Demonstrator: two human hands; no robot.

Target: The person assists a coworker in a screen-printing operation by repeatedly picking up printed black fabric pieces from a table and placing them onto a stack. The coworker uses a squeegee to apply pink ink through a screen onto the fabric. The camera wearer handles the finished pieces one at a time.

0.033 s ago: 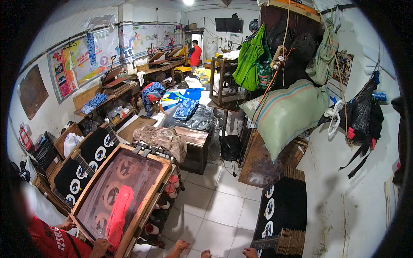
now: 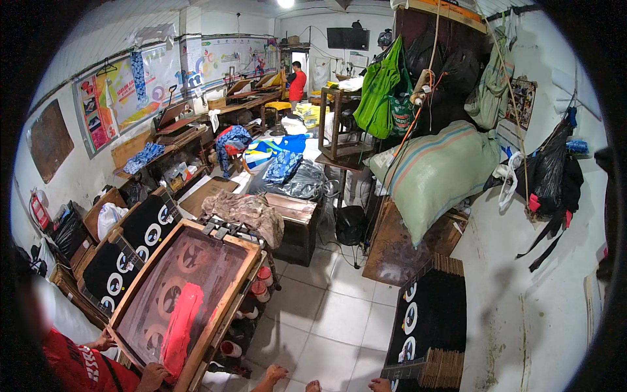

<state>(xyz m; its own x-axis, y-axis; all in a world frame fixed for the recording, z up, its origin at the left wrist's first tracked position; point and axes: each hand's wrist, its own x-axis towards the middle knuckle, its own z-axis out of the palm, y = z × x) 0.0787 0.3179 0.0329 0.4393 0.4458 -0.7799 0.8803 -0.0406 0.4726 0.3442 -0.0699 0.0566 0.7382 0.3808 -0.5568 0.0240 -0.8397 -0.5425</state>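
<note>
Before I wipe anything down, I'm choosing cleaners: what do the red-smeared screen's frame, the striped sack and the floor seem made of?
Frame: probably wood, dull; brown, straight rails with darker stains.
Striped sack: likely woven plastic, faint sheen; taut, creased, weave too fine to confirm.
Floor: likely ceramic tile, smooth-looking; pale squares, thin joints.

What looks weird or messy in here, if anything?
The pale green sack looks odd: it lies tilted, one corner drooping over a brown board. The bright red patch looks messy, but sits inside the wooden frame, so it doesn't seem spilled.
</note>
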